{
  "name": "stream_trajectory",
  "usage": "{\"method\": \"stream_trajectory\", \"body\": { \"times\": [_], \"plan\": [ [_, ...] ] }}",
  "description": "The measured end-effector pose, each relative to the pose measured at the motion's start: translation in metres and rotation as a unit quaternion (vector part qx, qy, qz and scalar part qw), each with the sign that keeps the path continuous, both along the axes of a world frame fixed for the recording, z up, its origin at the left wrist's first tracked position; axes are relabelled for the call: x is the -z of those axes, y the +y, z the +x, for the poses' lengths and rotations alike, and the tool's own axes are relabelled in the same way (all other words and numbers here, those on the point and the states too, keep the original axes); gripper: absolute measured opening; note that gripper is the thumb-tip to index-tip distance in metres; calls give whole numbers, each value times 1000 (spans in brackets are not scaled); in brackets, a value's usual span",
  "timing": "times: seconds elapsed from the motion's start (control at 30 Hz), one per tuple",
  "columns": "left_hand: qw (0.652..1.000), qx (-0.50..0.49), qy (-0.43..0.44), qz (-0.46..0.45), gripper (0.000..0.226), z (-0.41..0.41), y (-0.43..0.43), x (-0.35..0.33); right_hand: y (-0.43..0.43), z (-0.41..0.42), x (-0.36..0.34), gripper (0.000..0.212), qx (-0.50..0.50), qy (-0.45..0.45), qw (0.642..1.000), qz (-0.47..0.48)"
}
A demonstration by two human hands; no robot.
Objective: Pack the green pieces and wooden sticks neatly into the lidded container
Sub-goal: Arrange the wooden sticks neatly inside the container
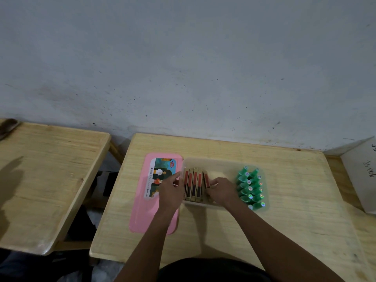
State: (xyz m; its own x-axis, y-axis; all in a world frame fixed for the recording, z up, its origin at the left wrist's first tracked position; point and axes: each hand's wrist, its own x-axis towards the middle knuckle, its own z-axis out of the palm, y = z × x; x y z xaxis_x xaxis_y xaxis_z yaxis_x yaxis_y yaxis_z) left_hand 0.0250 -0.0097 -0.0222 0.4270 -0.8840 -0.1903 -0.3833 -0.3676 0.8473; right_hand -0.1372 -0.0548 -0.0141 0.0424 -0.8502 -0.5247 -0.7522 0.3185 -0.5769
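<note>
A translucent container stands open on the wooden table. Several wooden sticks with red and black faces stand in a row at its left end. Several green pieces fill its right end in two rows. My left hand is at the container's left wall, its thumb touching the outermost stick. My right hand reaches into the container and its fingers grip the rightmost stick, which leans apart from the row. The pink lid lies flat on the table left of the container.
A second wooden table stands to the left across a gap. A grey wall rises right behind both tables. A white board with handwriting leans at the far right edge.
</note>
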Motion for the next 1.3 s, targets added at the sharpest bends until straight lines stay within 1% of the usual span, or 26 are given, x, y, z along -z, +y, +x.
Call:
{"method": "stream_trajectory", "body": {
  "times": [0.07, 0.13, 0.23, 0.37, 0.5, 0.63, 0.7, 0.77, 0.8, 0.87, 0.9, 0.97, 1.03, 1.2, 1.3],
  "plan": [
    [1000, 1, -2, 0, 34, 0, 0, 0, -1, 2, 1, 13, -20, 9, 1000, 11],
    [1000, 0, -4, 1, 34, 0, 0, 0, -5, 1, 5, 20, -54, 11, 998, 26],
    [1000, 0, -3, 3, 34, 0, 1, 2, -12, -1, 6, 26, -91, 23, 995, 38],
    [1000, -1, -1, 3, 34, 0, 1, 3, -27, -3, 0, 23, -53, 30, 998, 0],
    [1000, 3, 1, 2, 35, 0, 1, 4, -34, 3, 6, 23, -70, 12, 996, 53],
    [1000, 1, -1, 2, 35, 0, 1, 5, -31, 5, 11, 21, -66, 13, 996, 63],
    [1000, 0, 0, 6, 36, 0, 1, 6, -31, 2, 9, 23, -70, 23, 996, 53],
    [1000, 1, 0, 7, 36, 0, 0, 5, -33, 1, 5, 24, -67, 28, 997, 9],
    [1000, 2, 0, 6, 36, 1, 0, 5, -33, 1, 3, 28, -73, 22, 997, -15],
    [1000, 1, 0, 6, 35, 1, -1, 4, -35, 4, -3, 38, -126, 15, 991, -49],
    [1000, -1, 1, 6, 35, 0, -1, 4, -35, 6, -6, 38, -160, 12, 985, -60],
    [1000, -3, 4, 6, 35, 0, 0, 5, -35, 10, -11, 36, -202, 6, 977, -65],
    [1000, -3, 7, 6, 36, 0, 0, 5, -37, 10, -12, 36, -217, 6, 974, -61],
    [1000, -2, 0, -3, 35, 0, 0, 4, -45, 8, -7, 37, -208, 29, 976, -58],
    [1000, -5, 3, -7, 34, 0, 1, 3, -41, 13, -6, 37, -224, 26, 972, -61]
  ]
}}
